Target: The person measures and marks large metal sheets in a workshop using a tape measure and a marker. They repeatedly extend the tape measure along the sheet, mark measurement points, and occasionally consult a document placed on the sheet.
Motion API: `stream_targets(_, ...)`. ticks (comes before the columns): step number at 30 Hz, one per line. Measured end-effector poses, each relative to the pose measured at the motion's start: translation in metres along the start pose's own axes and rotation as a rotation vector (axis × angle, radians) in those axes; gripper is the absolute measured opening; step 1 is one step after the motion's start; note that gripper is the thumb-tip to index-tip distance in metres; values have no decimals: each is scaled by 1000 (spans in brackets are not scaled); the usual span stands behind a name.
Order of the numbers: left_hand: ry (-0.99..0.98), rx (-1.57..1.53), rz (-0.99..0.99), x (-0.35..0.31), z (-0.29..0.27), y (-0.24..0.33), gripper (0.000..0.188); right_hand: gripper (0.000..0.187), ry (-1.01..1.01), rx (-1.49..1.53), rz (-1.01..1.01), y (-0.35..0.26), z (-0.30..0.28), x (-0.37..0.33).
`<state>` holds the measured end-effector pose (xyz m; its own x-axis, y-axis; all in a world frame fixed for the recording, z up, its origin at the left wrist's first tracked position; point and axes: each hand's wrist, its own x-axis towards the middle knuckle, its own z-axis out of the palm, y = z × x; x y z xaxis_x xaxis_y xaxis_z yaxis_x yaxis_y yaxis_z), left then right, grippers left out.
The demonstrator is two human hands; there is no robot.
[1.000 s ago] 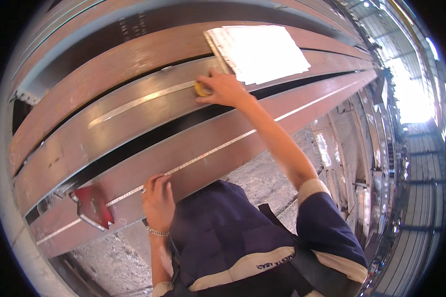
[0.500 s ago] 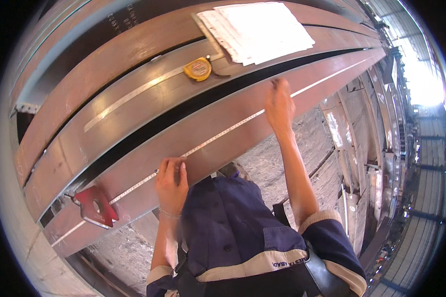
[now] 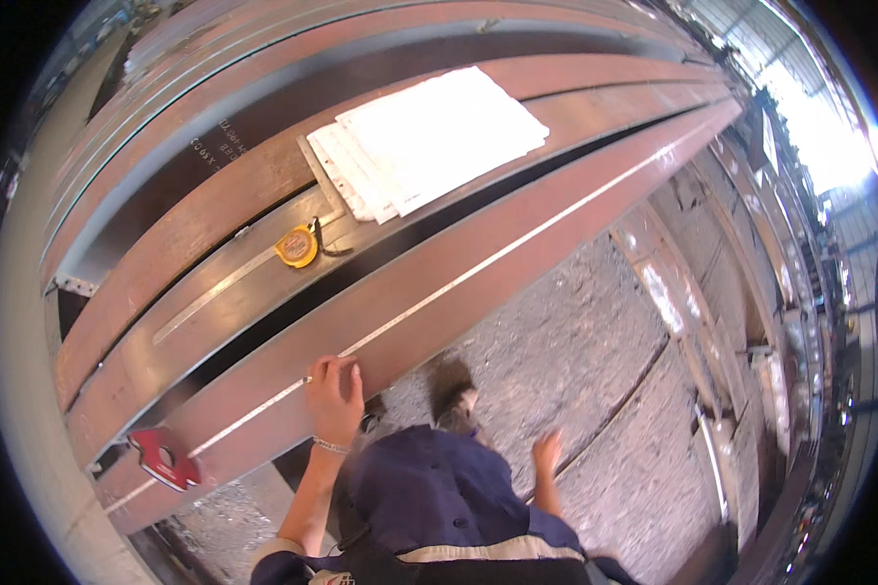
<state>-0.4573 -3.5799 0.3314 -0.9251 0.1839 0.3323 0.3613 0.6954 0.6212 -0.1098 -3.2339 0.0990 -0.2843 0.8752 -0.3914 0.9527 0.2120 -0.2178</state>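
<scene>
A long pale measuring tape (image 3: pixel 419 304) lies stretched along the nearest reddish-brown steel beam (image 3: pixel 517 268). My left hand (image 3: pixel 335 402) rests over it with bent fingers closed on the tape, and a small dark tip shows at the hand's left side. Off the beam, my right hand (image 3: pixel 547 451) hangs low over the ground, right of my body. Its fingers are curled in; whatever they hold, if anything, is hidden. A red angular magnet-like block (image 3: pixel 166 460) sits across the tape near the beam's left end.
On the second beam lie a yellow tape measure (image 3: pixel 299 248), a metal square (image 3: pixel 210 296) and a stack of white papers (image 3: pixel 444 141). A dark gap (image 3: pixel 293 330) separates the two front beams. Rough ground (image 3: pixel 595 361) and more steel lengths (image 3: pixel 668 302) lie to the right.
My right hand has left the tape and beam and dropped down beside my body. My left hand remains on the tape. The view has shifted, showing more ground.
</scene>
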Motion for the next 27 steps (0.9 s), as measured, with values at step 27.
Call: stream_targets(27, 315, 427, -156, 0, 97, 35, 24, 39, 53, 474, -460, -222, -209, 232)
